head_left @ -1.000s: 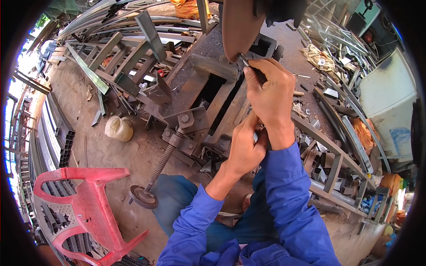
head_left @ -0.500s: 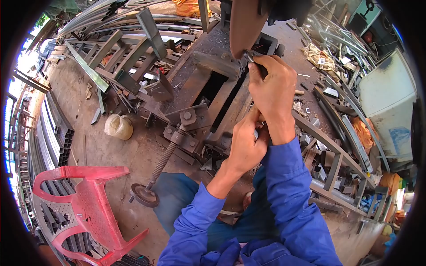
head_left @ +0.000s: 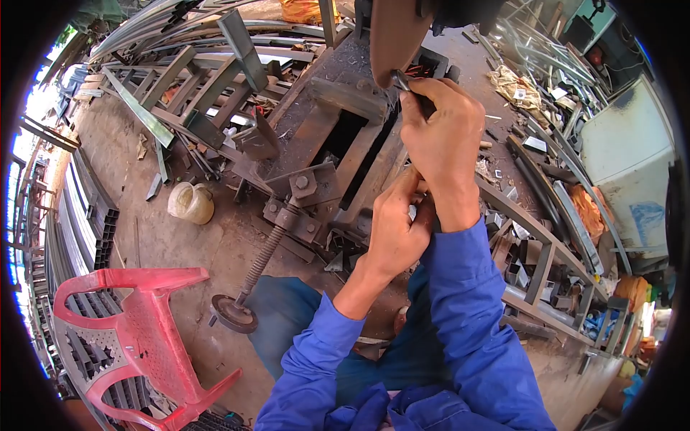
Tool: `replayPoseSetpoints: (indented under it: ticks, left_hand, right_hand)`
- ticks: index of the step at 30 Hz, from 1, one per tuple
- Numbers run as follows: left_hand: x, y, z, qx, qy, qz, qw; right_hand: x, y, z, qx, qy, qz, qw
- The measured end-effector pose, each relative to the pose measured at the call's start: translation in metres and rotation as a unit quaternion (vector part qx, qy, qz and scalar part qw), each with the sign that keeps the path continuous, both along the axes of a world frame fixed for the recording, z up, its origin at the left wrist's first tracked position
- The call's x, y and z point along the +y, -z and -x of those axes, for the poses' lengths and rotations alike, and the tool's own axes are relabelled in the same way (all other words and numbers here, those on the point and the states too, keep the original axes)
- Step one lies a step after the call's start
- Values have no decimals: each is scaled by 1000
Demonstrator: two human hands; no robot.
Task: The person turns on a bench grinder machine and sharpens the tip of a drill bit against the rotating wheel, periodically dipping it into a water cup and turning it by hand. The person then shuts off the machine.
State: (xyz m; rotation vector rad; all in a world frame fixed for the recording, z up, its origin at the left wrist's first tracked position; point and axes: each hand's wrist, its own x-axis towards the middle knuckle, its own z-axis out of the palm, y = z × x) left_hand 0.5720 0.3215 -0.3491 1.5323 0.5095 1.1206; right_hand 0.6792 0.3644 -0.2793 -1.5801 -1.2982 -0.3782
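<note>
The rust-brown disc (head_left: 394, 43) of a cut-off saw hangs at the top of the head view. My right hand (head_left: 447, 133) pinches a small dark metal piece (head_left: 401, 80), whose tip meets the disc's lower edge. Orange sparks (head_left: 415, 70) show just behind that tip. Below it, my left hand (head_left: 397, 228) is closed close to the right wrist. A shiny bit shows between its thumb and fingers, too little to name. Under both hands lies the saw's steel base (head_left: 366, 161) with its long slots, and a threaded vise screw (head_left: 266, 255) with a round handwheel (head_left: 234, 314) slants down left.
A red plastic chair (head_left: 154, 330) stands at lower left, and a cream plastic jug (head_left: 191, 202) sits on the floor. Welded steel frames (head_left: 205, 93) and long metal tubes lie at left. Scrap metal and a ladder-like frame (head_left: 543, 273) fill the right side, near a white panel (head_left: 625, 165).
Sparks now show more clearly behind the disc's edge. The metal piece's tip has tilted slightly upward in my right hand. My left hand has hardly moved.
</note>
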Motion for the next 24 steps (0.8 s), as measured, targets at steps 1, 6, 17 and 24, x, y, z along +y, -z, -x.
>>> replayPoseSetpoints:
  ticks: [1, 6, 17, 24]
  left_hand:
    - [0, 1, 0, -4, 2, 4, 1000]
    - [0, 12, -1, -10, 3, 6, 1000]
    - [3, 9, 5, -62, 11, 138, 988]
    - [0, -10, 18, -81, -1, 96, 992]
  right_hand:
    - [-1, -1, 1, 13, -2, 10, 1000]
    - [-4, -5, 4, 18, -6, -1, 1000]
    - [-26, -10, -14, 458, -446, -24, 769]
    - [-34, 1, -6, 498, -552, -61, 666]
